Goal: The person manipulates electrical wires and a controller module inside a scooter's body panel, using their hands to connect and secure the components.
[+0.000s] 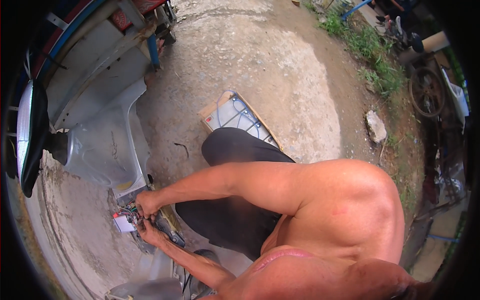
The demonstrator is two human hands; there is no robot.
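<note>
A cluster of thin coloured wires (pixel 131 215) lies by the floor of a silver-grey scooter body (pixel 100 150). My right hand (pixel 147 202) comes in over them with its fingers pinched together. Just below it, my left hand (pixel 151 233) is closed on the same wires, its fingertips close to the right hand's. What exactly sits between the fingers is too small to make out beyond the wires. Touching the bundle is a small white box with a red edge (pixel 123 223). Beneath and beside the hands, dark scooter parts (pixel 172 235) show partly, the rest hidden by my hands and forearm.
A shallow box of grey batteries (pixel 252 122) with blue wires rests on the concrete beyond my knee (pixel 240 142). At far left stands a black-backed mirror-like part (pixel 32 135). A pale rock (pixel 375 126) and an old wheel (pixel 426 92) lie to the right.
</note>
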